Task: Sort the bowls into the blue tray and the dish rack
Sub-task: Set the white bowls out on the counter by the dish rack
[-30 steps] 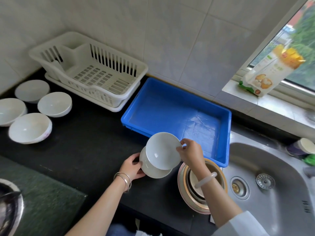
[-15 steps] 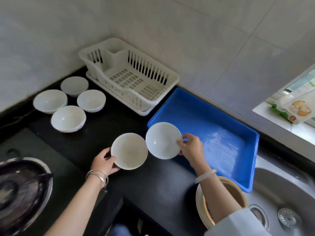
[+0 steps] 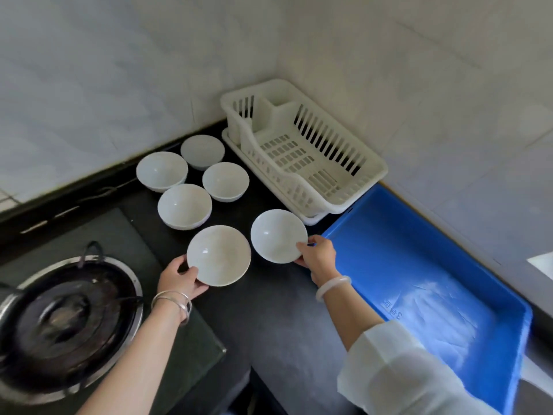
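My left hand (image 3: 179,278) grips the near rim of a white bowl (image 3: 219,255) held low over the black counter. My right hand (image 3: 317,255) holds a second white bowl (image 3: 276,235) by its right rim, beside the first. Several more white bowls (image 3: 185,205) stand in a cluster behind them toward the wall. The white dish rack (image 3: 302,157) sits empty at the back corner. The blue tray (image 3: 419,265) lies empty on the right, next to my right hand.
A gas stove burner with a dark pot support (image 3: 64,322) occupies the near left. The black counter (image 3: 275,319) runs between stove and tray. Tiled walls close off the back and left.
The view has swung left, away from the sink. Both hands carried their bowls left and apart, from in front of the tray toward the cluster of bowls.
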`<state>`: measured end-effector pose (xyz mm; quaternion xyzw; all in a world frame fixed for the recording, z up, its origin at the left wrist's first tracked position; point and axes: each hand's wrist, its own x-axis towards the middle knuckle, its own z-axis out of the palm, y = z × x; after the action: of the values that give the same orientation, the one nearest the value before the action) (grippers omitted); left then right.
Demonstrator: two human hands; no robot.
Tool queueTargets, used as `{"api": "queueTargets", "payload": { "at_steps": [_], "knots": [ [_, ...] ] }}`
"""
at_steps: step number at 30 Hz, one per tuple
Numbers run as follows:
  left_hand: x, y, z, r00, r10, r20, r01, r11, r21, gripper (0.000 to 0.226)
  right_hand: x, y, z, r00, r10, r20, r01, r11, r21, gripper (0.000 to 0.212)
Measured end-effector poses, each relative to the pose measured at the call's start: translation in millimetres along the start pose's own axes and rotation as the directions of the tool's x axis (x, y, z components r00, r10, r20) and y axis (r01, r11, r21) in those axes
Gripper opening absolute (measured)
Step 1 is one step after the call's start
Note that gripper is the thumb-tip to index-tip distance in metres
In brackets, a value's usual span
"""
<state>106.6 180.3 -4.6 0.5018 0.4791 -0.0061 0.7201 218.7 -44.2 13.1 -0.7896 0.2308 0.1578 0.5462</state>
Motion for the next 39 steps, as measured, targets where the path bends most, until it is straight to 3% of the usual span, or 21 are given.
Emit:
{"api": "queueTargets", "payload": {
  "at_steps": [20, 31, 39],
  "knots": [
    [13, 3, 7, 0.995, -0.047, -0.091, 0.034, 0.99, -0.134, 0.045, 41, 3, 51, 0.981, 0.184, 0.068, -0.193, 0.964, 0.182, 0.01],
    [8, -2, 8, 0.989, -0.055, -0.136, 0.026, 0.978, -0.207, 0.03, 52, -4, 68, 0.975, 0.156, 0.156, -0.197, 0.936, 0.293, 0.028],
    [1, -7, 12, 0.984, -0.031, -0.177, -0.019, 0.962, -0.271, 0.03, 45, -7, 66, 0.959, 0.148, 0.242, -0.203, 0.953, 0.224, 0.034]
  ]
}}
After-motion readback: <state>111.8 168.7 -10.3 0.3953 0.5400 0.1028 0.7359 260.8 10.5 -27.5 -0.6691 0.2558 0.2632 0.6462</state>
